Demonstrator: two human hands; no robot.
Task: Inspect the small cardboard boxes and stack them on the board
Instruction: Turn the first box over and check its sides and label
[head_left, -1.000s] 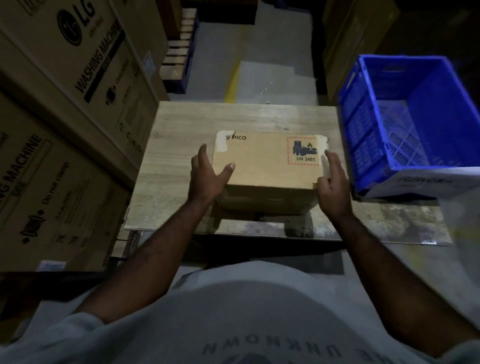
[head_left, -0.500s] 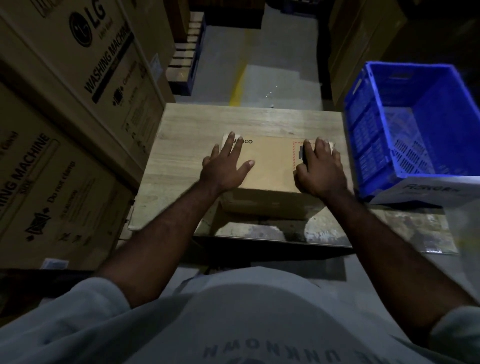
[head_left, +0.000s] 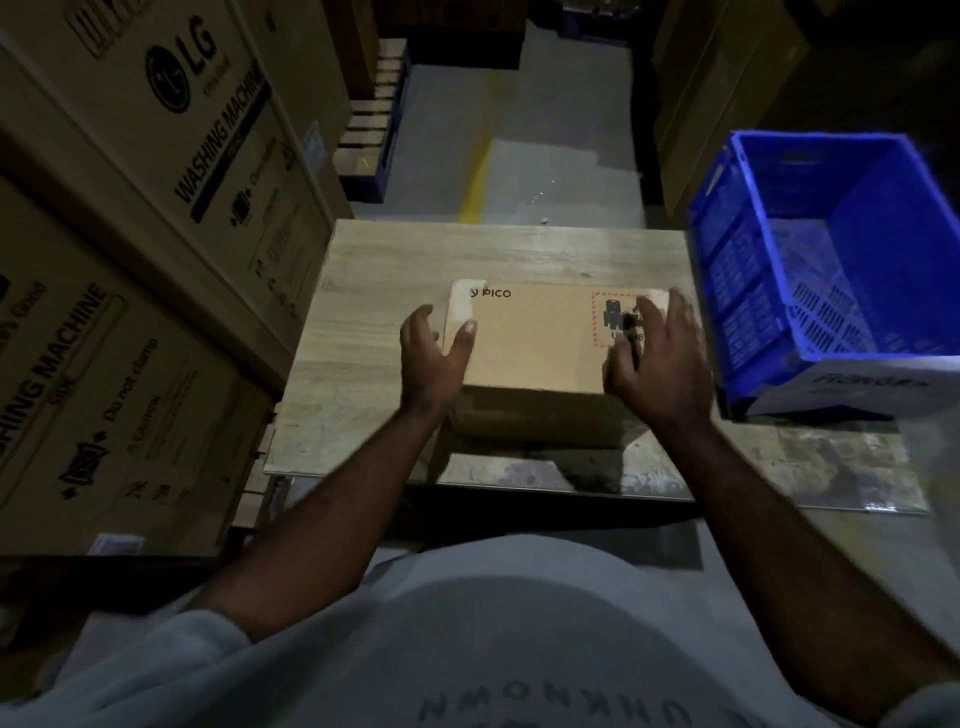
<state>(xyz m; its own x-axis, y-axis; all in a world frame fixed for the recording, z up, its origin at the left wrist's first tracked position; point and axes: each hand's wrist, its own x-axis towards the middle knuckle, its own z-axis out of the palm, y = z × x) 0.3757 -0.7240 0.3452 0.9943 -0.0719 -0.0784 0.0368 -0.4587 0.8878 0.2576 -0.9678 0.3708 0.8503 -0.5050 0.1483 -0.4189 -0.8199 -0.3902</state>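
Between left hand (head_left: 431, 358) and right hand (head_left: 654, 364): box (head_left: 535, 343) on board (head_left: 467, 254).
Hands spread, no grip I can see; a wristward drag could slide it off.

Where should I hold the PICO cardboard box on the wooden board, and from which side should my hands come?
Grip the cardboard box at its two short ends, one hand per end, reaching from the near side. It lies flat on the board, its top probably too wide for one hand, and both ends look free. The left hand and right hand are open near those ends.
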